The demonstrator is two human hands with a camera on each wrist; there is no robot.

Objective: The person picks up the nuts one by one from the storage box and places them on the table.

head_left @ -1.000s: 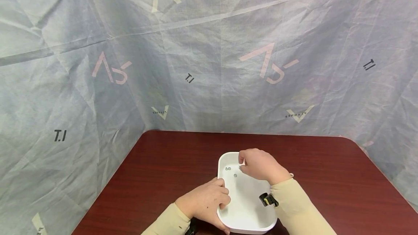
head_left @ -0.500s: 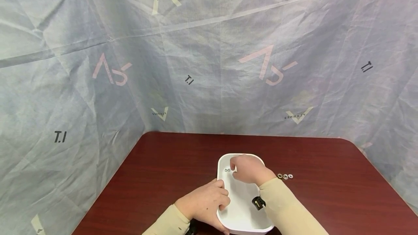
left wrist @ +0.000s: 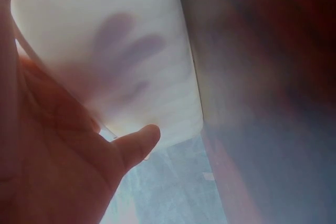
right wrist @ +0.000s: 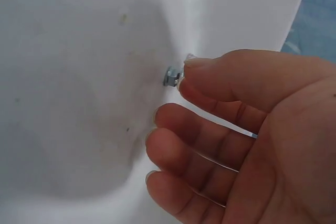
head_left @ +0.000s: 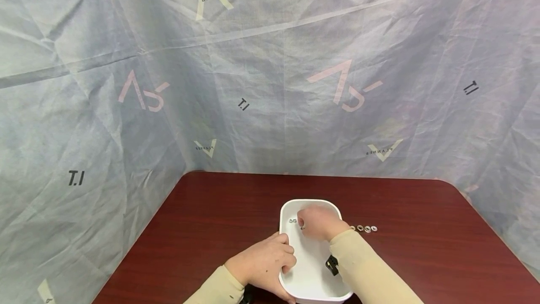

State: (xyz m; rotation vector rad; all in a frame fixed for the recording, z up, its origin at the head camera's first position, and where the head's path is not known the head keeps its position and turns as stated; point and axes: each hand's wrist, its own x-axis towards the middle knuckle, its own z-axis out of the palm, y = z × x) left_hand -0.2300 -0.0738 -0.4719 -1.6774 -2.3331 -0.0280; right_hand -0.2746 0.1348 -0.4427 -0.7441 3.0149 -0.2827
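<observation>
My left hand grips the left wall of a white plastic bin; in the left wrist view its thumb lies against the bin's outside. My right hand reaches into the far part of the bin, blurred in the head view. Between its thumb and forefinger it pinches a small metal nut, mostly hidden by the fingertips. Just beyond those fingertips sits a silvery flanged hex nut on the bin floor. In the head view, two nuts lie side by side at the bin's far left.
A row of several small metal rings or nuts lies on the dark red table, right of the bin, partly behind the right forearm. Grey printed cloth hangs behind and to the left of the table.
My right hand has moved left and slightly down inside the bin, its fingers closing over the third nut there. The row on the table has come into view. My left hand stays put.
</observation>
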